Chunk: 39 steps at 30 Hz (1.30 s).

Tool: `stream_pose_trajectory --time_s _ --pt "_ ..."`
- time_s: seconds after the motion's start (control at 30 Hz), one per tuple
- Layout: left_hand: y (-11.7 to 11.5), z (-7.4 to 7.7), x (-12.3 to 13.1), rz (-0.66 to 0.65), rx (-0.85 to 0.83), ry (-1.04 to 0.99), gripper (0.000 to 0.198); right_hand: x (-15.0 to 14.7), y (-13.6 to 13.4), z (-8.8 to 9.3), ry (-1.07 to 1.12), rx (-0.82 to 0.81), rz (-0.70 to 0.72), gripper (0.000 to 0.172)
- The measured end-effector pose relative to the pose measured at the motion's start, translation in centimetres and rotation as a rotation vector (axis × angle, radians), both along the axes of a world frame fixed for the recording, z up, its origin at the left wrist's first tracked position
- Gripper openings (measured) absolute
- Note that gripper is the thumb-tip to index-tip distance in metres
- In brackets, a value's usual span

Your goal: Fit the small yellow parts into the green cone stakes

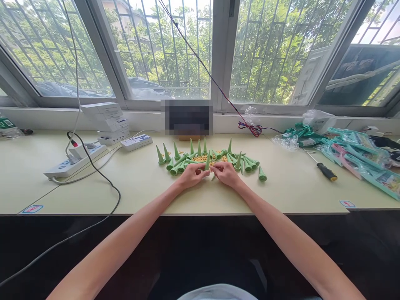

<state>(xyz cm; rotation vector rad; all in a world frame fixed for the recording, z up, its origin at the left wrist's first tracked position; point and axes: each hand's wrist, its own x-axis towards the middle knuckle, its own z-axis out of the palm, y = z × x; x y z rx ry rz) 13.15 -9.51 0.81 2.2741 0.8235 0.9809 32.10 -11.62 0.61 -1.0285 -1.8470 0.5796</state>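
Observation:
Both my hands meet at the middle of the pale table (140, 187). My left hand (192, 175) is closed, its fingertips pinching a green cone (207, 162) that stands point up. My right hand (226, 173) is also closed, fingers curled against the same cone from the right, with a thin green piece (213, 177) showing below them. Just beyond my hands lie several more green cones (179, 166), some upright, some on their sides, around a small heap of yellow bits (203, 158).
A power strip (75, 161) with cables lies at the left, a black cable (103, 179) runs off the front edge. Stacked white boxes (108, 121) stand behind. A screwdriver (325, 170) and teal packaged goods (359, 156) lie at the right. Windows line the back.

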Motion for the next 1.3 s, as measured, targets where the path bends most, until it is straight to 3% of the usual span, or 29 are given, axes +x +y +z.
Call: stream_pose_trajectory --time_s 0.13,0.3,0.63,0.73,0.87,1.07,1.3 --pt "0.15 -0.12 -0.1 0.015 -0.013 0.021 0.031 -0.02 -0.1 -0.12 -0.089 0.096 -0.034 0.037" --pt "-0.07 0.08 -0.14 0.005 -0.043 0.022 0.028 -0.02 0.18 -0.42 -0.046 0.077 -0.026 0.036" --pt "0.09 -0.16 0.1 -0.016 -0.039 -0.029 0.031 -0.01 0.12 0.11 0.271 -0.377 0.138 0.032" --pt "0.06 -0.12 0.12 -0.014 -0.022 -0.033 0.03 0.01 0.02 0.19 0.308 -0.427 0.151 0.033" --pt "-0.17 0.13 0.08 -0.017 -0.023 -0.01 0.028 0.08 0.16 -0.09 0.251 -0.346 0.125 0.034" --pt "-0.1 0.0 0.03 -0.028 -0.047 -0.009 0.031 0.08 0.11 -0.23 0.056 -0.04 0.05 0.037" --pt "0.06 -0.06 -0.01 -0.027 -0.043 -0.023 0.033 0.09 0.09 -0.44 -0.043 0.095 -0.024 0.036"
